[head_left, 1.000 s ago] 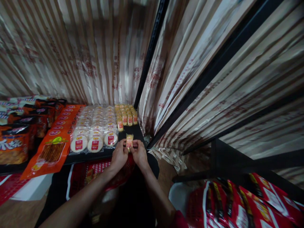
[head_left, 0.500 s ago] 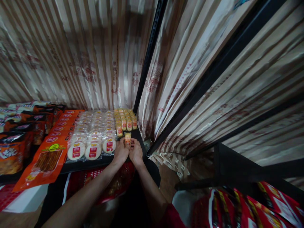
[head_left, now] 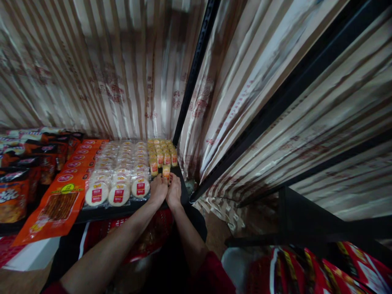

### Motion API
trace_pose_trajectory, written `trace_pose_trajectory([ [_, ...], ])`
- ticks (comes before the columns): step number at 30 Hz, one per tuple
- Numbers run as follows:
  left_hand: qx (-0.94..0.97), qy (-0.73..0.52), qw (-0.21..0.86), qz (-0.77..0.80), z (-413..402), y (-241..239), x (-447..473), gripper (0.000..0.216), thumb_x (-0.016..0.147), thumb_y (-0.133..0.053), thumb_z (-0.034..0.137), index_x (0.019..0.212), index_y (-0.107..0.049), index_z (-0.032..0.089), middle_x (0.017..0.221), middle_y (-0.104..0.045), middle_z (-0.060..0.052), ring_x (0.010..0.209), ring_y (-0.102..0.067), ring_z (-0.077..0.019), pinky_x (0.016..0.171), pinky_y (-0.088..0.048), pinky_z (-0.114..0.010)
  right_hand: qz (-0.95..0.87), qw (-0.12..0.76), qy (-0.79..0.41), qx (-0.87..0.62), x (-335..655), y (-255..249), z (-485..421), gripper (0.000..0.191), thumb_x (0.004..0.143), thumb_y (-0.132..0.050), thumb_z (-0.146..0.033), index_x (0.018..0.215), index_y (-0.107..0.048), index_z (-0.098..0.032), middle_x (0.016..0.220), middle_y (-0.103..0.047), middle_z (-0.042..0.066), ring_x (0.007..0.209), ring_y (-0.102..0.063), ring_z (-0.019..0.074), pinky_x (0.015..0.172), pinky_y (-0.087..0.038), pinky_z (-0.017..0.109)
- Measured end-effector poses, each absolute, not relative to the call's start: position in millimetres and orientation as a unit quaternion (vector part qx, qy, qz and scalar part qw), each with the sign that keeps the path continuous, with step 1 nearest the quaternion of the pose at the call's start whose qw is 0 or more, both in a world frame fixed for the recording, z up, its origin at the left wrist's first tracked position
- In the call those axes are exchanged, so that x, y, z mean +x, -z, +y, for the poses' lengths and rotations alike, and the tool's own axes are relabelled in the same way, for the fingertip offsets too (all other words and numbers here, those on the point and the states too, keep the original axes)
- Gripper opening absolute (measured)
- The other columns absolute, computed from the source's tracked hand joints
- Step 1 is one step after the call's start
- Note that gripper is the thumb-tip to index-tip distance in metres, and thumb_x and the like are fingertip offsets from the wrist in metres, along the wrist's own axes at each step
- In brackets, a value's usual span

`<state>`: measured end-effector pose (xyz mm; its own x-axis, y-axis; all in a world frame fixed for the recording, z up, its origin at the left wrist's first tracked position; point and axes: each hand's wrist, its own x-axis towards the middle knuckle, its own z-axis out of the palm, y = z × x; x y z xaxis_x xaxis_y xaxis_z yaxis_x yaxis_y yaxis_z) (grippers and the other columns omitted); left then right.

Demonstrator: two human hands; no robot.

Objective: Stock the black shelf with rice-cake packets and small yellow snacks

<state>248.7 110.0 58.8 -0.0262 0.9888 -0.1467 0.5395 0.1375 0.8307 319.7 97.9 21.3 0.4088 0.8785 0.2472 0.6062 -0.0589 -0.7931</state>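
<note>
Between the fingers of my left hand (head_left: pixel 159 188) and my right hand (head_left: pixel 174 190) is a small yellow snack packet (head_left: pixel 165 170) with a red label. Both hands are closed around its lower part, which they hide. The packet stands upright just in front of rows of matching yellow packets (head_left: pixel 167 158) at the right end of the black shelf (head_left: pixel 122 210). To the left of my hands lie rows of round white rice crackers (head_left: pixel 140 187) in clear wrappers with red labels.
A long orange snack bag (head_left: pixel 61 196) overhangs the shelf's front edge, beside orange-and-black snack bags (head_left: pixel 14 196). Dark metal posts (head_left: pixel 196 77) rise at the shelf's right corner before striped curtains (head_left: pixel 131 81). Red packages (head_left: pixel 309 269) sit at lower right; a red basket (head_left: pixel 122 222) is below.
My hands have moved the small yellow packet slightly forward, closer to the rows of matching packets. Both hands still hold it.
</note>
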Motion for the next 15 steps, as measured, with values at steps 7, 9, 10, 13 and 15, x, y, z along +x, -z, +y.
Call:
trace_pose_trajectory([
  [7, 0.573, -0.307, 0.404, 0.643, 106.2, -78.5, 253.9, 0.037, 0.086, -0.039, 0.018, 0.117, -0.058, 0.008, 0.126, -0.058, -0.017, 0.118, -0.053, -0.0219, 0.102, -0.036, -0.031, -0.503, 0.448, -0.162, -0.722, 319.4, -14.8, 111.1, 0.036, 0.08, -0.041, -0.018, 0.113, -0.055, -0.017, 0.102, -0.056, 0.012, 0.096, -0.054, 0.0223, 0.088, -0.044, 0.036],
  [9, 0.571, -0.309, 0.413, 0.639, 101.6, -90.2, 256.3, 0.035, 0.084, -0.041, 0.016, 0.113, -0.061, 0.012, 0.126, -0.059, -0.014, 0.119, -0.052, -0.022, 0.104, -0.036, -0.031, -0.497, 0.46, -0.165, -0.717, 319.7, -11.9, 114.7, 0.037, 0.079, -0.042, -0.018, 0.114, -0.054, -0.017, 0.104, -0.055, 0.011, 0.095, -0.054, 0.0216, 0.087, -0.045, 0.035],
  [10, 0.572, -0.309, 0.419, 0.634, 99.4, -96.7, 257.2, 0.034, 0.083, -0.042, 0.014, 0.111, -0.062, 0.014, 0.125, -0.06, -0.013, 0.12, -0.052, -0.0225, 0.105, -0.035, -0.033, -0.497, 0.462, -0.165, -0.716, 319.7, -10.5, 116.3, 0.038, 0.078, -0.043, -0.018, 0.115, -0.053, -0.017, 0.104, -0.055, 0.012, 0.095, -0.054, 0.0218, 0.087, -0.045, 0.036],
  [13, 0.58, -0.318, 0.434, 0.612, 94.7, -113.8, 258.7, 0.035, 0.081, -0.042, 0.009, 0.108, -0.064, 0.016, 0.123, -0.061, -0.012, 0.119, -0.052, -0.0247, 0.105, -0.036, -0.037, -0.504, 0.458, -0.168, -0.713, 319.3, -7.3, 121.1, 0.04, 0.077, -0.045, -0.019, 0.116, -0.051, -0.014, 0.106, -0.054, 0.014, 0.097, -0.054, 0.0231, 0.089, -0.045, 0.038],
  [15, 0.581, -0.329, 0.437, 0.603, 93.8, -120.4, 258.7, 0.037, 0.08, -0.041, 0.007, 0.106, -0.065, 0.017, 0.12, -0.063, -0.011, 0.116, -0.054, -0.0258, 0.104, -0.038, -0.04, -0.507, 0.462, -0.167, -0.708, 318.9, -5.5, 124.4, 0.04, 0.078, -0.044, -0.019, 0.117, -0.051, -0.014, 0.107, -0.054, 0.014, 0.098, -0.054, 0.0232, 0.09, -0.044, 0.038],
])
